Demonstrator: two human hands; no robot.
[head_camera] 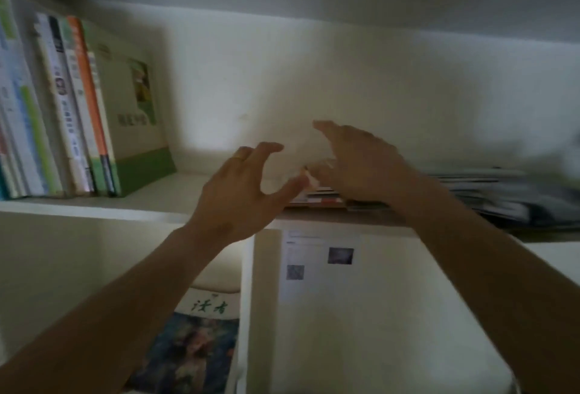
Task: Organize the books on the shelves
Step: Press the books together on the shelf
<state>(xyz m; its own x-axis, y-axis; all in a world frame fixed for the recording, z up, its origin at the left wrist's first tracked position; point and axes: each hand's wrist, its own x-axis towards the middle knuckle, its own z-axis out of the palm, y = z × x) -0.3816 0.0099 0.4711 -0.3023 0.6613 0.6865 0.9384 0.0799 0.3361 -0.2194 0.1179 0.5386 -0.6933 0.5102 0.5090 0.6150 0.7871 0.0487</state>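
Both hands up at the shelf (150, 205) — left hand (238, 193) spread, holding nothing; right hand (361, 164) over the flat book pile (323, 199), grip too blurry to tell.

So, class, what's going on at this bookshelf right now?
A person is reaching both bare hands into the upper white shelf. The left hand and right hand are open, fingers spread, over a low pile of books lying flat; neither clearly grips anything yet. A row of upright books with green, white and orange spines stands at the left. More flat books, blurred, lie to the right.
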